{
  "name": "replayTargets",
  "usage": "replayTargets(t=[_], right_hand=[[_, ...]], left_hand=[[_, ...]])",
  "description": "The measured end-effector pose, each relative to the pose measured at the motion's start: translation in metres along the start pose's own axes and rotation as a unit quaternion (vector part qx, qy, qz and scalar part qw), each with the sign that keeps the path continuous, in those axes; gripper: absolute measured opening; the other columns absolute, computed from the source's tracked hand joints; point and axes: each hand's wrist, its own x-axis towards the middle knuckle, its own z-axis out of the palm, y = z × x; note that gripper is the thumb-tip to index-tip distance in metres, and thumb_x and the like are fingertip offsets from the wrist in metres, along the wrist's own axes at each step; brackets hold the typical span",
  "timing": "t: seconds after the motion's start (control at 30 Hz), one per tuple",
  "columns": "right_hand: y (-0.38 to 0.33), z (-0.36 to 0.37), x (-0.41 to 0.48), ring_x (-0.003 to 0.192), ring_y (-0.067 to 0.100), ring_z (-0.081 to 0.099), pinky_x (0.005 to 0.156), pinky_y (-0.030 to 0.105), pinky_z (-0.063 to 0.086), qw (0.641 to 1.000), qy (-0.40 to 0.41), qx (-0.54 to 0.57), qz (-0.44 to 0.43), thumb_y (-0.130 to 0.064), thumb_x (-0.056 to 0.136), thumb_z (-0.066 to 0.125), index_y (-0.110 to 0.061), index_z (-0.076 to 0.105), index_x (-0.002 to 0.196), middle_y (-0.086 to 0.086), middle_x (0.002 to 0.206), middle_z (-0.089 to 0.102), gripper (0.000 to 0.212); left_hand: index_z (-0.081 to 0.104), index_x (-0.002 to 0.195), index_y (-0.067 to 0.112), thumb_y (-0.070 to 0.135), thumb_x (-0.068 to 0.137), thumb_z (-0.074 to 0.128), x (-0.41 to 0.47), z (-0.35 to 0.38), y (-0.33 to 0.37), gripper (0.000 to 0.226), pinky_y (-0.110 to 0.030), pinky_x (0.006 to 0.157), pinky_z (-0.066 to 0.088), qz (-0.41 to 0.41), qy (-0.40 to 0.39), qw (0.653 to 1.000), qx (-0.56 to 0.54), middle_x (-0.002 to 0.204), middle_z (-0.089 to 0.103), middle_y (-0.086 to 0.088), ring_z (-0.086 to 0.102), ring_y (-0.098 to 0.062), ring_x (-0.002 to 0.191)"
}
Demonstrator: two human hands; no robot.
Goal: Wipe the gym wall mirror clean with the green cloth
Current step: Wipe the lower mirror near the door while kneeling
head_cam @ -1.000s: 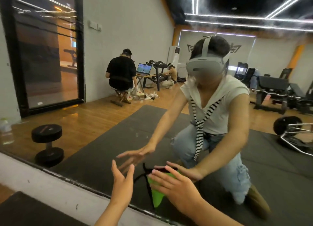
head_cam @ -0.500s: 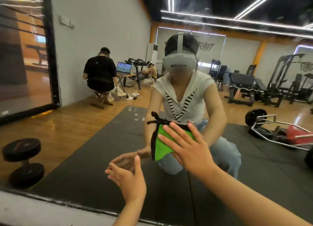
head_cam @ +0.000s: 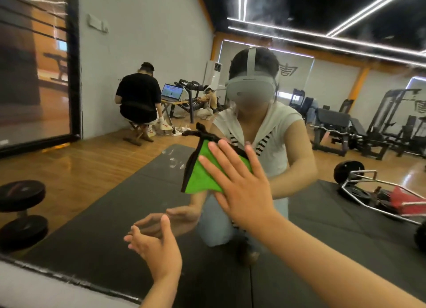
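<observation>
The wall mirror (head_cam: 96, 210) fills almost the whole view and reflects the gym and a kneeling person with a headset. The green cloth (head_cam: 202, 176), with a black edge and a black tie at its top, lies flat against the glass near the middle. My right hand (head_cam: 239, 183) presses it to the mirror with straight, spread fingers. My left hand (head_cam: 154, 250) is lower and to the left, fingers relaxed and spread, holding nothing, close to the glass. Faint smears show on the mirror just left of the cloth.
The mirror's lower edge (head_cam: 69, 280) runs along a pale wall strip at the bottom left. Reflected in the glass are a dumbbell (head_cam: 20, 215), a black floor mat, a seated person in black (head_cam: 138, 102) and weight benches (head_cam: 341, 132).
My right hand has slid the green cloth up the mirror, from near the bottom edge to mid height. My left hand stayed low, fingers open. The view has tilted upward.
</observation>
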Motion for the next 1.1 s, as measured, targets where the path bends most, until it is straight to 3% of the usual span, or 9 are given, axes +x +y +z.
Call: replayTargets(t=[0.1, 0.23, 0.33, 0.47, 0.63, 0.87, 1.1], right_hand=[[-0.009, 0.008, 0.003, 0.153, 0.024, 0.012, 0.124, 0.049, 0.002, 0.999, -0.003, -0.024, -0.028, -0.055, 0.094, 0.051, -0.024, 0.028, 0.158, 0.006, 0.165, 0.018, 0.075], [0.01, 0.005, 0.007, 0.153, 0.024, 0.01, 0.124, 0.046, -0.006, 0.995, 0.0, -0.045, -0.088, -0.05, 0.094, 0.044, -0.028, 0.025, 0.158, 0.005, 0.166, 0.016, 0.07], [0.054, -0.011, 0.023, 0.153, 0.024, 0.017, 0.124, 0.048, 0.002, 0.997, 0.056, -0.027, -0.039, -0.043, 0.095, 0.042, -0.028, 0.031, 0.156, 0.005, 0.165, 0.022, 0.064], [0.061, -0.019, 0.042, 0.153, 0.026, 0.018, 0.123, 0.049, 0.005, 0.997, 0.073, -0.019, 0.029, -0.045, 0.092, 0.058, -0.023, 0.03, 0.157, 0.009, 0.165, 0.022, 0.074], [0.061, -0.012, 0.034, 0.151, 0.024, 0.024, 0.123, 0.046, -0.001, 0.994, 0.087, -0.02, -0.057, -0.049, 0.094, 0.057, -0.022, 0.035, 0.155, 0.006, 0.163, 0.028, 0.07], [0.071, -0.02, 0.063, 0.153, 0.025, 0.018, 0.122, 0.049, -0.003, 0.995, 0.102, -0.012, -0.007, -0.048, 0.098, 0.051, -0.02, 0.031, 0.157, 0.008, 0.164, 0.023, 0.067], [0.038, -0.006, 0.049, 0.153, 0.026, 0.016, 0.122, 0.048, -0.007, 0.995, 0.077, -0.023, -0.067, -0.047, 0.094, 0.056, -0.02, 0.03, 0.157, 0.008, 0.165, 0.021, 0.073]], left_hand=[[0.005, 0.158, 0.005, 0.042, 0.097, 0.055, 0.003, 0.006, 0.004, 0.087, -0.048, 0.124, 0.01, -0.013, 0.002, 1.0, -0.007, 0.166, -0.007, -0.015, -0.008, -0.03, 0.153], [0.003, 0.158, 0.007, 0.043, 0.098, 0.054, 0.004, 0.008, 0.003, 0.087, -0.048, 0.124, 0.009, -0.026, 0.015, 0.999, -0.019, 0.167, -0.008, -0.012, -0.009, -0.028, 0.153], [0.003, 0.159, 0.009, 0.044, 0.098, 0.055, 0.008, 0.008, 0.006, 0.088, -0.051, 0.123, 0.011, -0.034, 0.013, 0.999, -0.011, 0.167, -0.008, -0.011, -0.008, -0.028, 0.154], [0.003, 0.159, 0.01, 0.047, 0.097, 0.055, 0.008, 0.006, 0.006, 0.089, -0.054, 0.123, 0.013, -0.043, 0.013, 0.999, -0.008, 0.167, -0.005, -0.009, -0.007, -0.027, 0.154], [0.002, 0.159, 0.013, 0.051, 0.099, 0.049, 0.002, 0.007, 0.008, 0.086, -0.053, 0.123, 0.012, -0.033, 0.013, 0.999, 0.009, 0.167, -0.007, -0.008, -0.007, -0.026, 0.154], [0.001, 0.16, 0.017, 0.055, 0.097, 0.049, 0.0, 0.005, 0.007, 0.088, -0.056, 0.122, 0.014, -0.041, 0.008, 0.999, 0.025, 0.167, -0.01, -0.007, -0.006, -0.029, 0.154], [0.001, 0.16, 0.018, 0.058, 0.094, 0.051, 0.007, 0.003, 0.005, 0.091, -0.057, 0.121, 0.016, -0.034, -0.003, 0.998, 0.045, 0.167, -0.006, -0.01, 0.001, -0.033, 0.153]])
